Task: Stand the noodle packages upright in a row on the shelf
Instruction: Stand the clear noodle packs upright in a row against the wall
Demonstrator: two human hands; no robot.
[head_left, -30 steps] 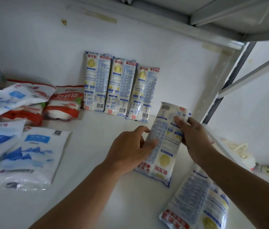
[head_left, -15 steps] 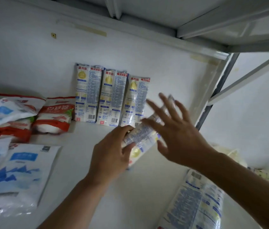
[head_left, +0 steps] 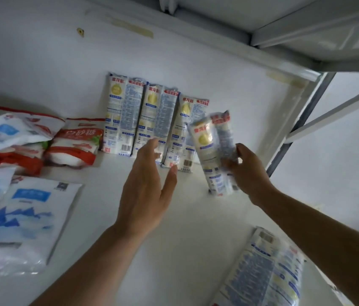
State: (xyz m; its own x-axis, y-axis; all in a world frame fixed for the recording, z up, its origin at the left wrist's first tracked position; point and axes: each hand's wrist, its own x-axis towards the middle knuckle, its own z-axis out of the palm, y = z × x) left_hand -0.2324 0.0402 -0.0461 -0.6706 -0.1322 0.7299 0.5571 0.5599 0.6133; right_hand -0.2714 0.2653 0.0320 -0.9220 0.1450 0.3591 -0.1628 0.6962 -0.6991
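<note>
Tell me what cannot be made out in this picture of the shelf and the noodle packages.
All in the head view:
held noodle package: print smeared by motion blur; whether its bottom touches the shelf is unclear.
third standing package: right side hidden behind the held noodle package.
second standing package: lower corner hidden by the left hand.
lying package: cut off by the bottom edge.
right hand: fingertips blurred.
</note>
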